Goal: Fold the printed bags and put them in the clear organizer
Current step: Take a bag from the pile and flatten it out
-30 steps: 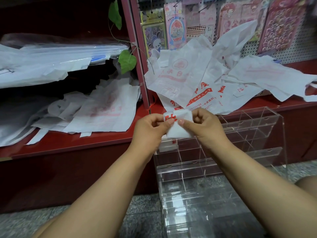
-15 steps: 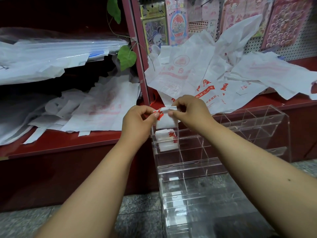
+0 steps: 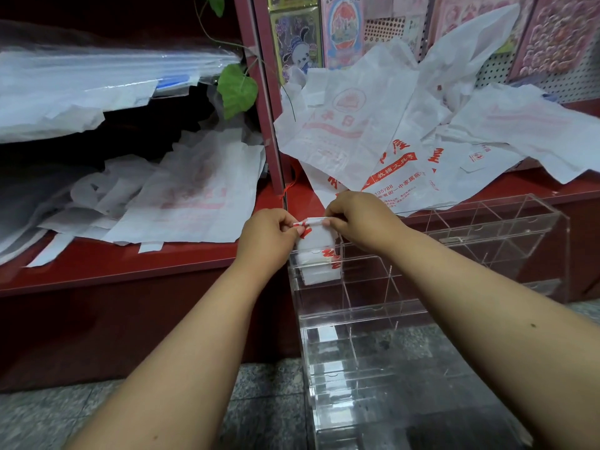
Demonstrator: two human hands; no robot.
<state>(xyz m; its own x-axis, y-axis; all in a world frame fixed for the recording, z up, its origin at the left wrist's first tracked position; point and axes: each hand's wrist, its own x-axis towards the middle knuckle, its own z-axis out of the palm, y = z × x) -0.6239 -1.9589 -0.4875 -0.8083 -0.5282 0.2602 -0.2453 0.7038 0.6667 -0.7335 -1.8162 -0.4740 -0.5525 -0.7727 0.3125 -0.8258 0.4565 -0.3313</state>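
The folded bag (image 3: pixel 314 237) hangs pinched by its top edge between your two hands, a small white packet with red print, held upright so that its lower end points straight down into the top-left compartment of the clear organizer (image 3: pixel 454 241). Your left hand (image 3: pixel 271 233) grips the top corner with thumb and curled fingers, and your right hand (image 3: pixel 358 222) pinches the other end of that same edge; holding both ends likely keeps the folds from springing open while the packet goes in. Just below your fingertips, an already stored bag (image 3: pixel 319 269) sits in that compartment, so the new one looks meant to slide in beside or in front of it; I can't tell whether the two touch. The other compartments, to the right of your right hand and below both wrists, hold nothing I can make out. Beyond your knuckles, a heap of loose bags (image 3: pixel 406 134) lies crumpled on the red shelf (image 3: pixel 130 264), near enough to reach, and more flattened bags (image 3: pixel 181 203) lie to the left of your left hand, so much of the job appears unfinished.
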